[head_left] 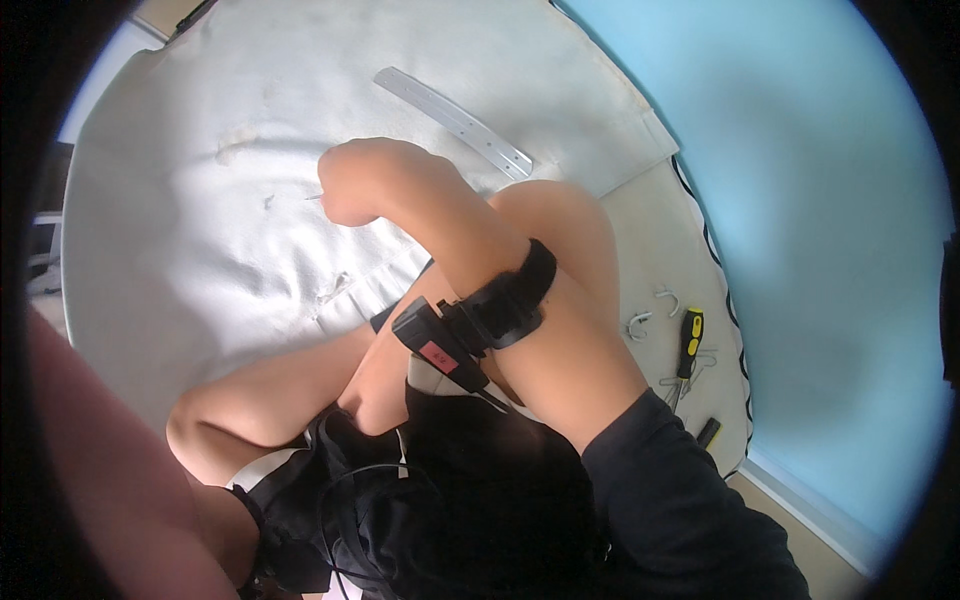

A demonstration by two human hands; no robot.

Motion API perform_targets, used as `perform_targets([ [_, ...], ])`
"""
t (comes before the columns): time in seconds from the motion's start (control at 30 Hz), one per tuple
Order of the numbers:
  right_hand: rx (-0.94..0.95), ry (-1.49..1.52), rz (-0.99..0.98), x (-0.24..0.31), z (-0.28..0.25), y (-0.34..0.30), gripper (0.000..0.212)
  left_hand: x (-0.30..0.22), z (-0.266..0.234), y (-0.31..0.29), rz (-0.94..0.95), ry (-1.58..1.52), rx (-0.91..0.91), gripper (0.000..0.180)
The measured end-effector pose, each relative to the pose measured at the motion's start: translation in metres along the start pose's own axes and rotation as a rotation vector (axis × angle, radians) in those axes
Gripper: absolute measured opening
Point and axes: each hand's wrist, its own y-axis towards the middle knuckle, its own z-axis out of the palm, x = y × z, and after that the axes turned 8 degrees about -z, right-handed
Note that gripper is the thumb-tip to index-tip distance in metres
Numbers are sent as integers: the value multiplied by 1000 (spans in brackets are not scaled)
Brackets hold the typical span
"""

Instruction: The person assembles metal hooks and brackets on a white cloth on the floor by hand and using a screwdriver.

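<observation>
My right hand (365, 180) is closed in a fist above the white padded cover. A thin, pointed metal piece (313, 197) sticks out from its left side; the rest is hidden in the fingers, so its kind cannot be told. Beyond the hand lies a long, flat silver metal strip (455, 120) with small holes, touched by nothing. My left arm (110, 450) shows large and blurred at the lower left edge, and its hand is not visible.
My bent legs (270, 400) rest on the white cover (160, 220). At the right lie a yellow-and-black screwdriver (690, 340), curved metal hooks (638, 325), thin metal pieces beneath the screwdriver and a dark-handled object (708, 432). A light blue wall (820, 250) rises beside them. My right forearm wears a black strapped device (435, 340).
</observation>
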Motion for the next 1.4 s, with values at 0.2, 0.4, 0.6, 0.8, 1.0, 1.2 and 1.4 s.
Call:
perform_targets([
  [0.2,34,-5,-57,15,9,6,32,-41,-22,-89,-31,-87,151,34],
  [0.4,76,-14,-69,14,5,5,32,-58,-7,-107,-17,-152,200,33],
  [0.6,-22,-21,-105,16,18,9,27,-55,-10,-104,24,-147,128,31],
  [0.8,-223,136,-302,20,8,8,20,-32,-24,-57,106,-99,-110,29],
  [1.0,-135,38,-146,17,2,-4,21,94,68,-57,-610,-164,136,25],
  [1.2,-137,72,-163,21,4,-1,23,171,123,-96,-834,38,441,33],
  [1.4,-119,68,-138,13,5,7,22,206,170,-93,-458,226,513,42],
])
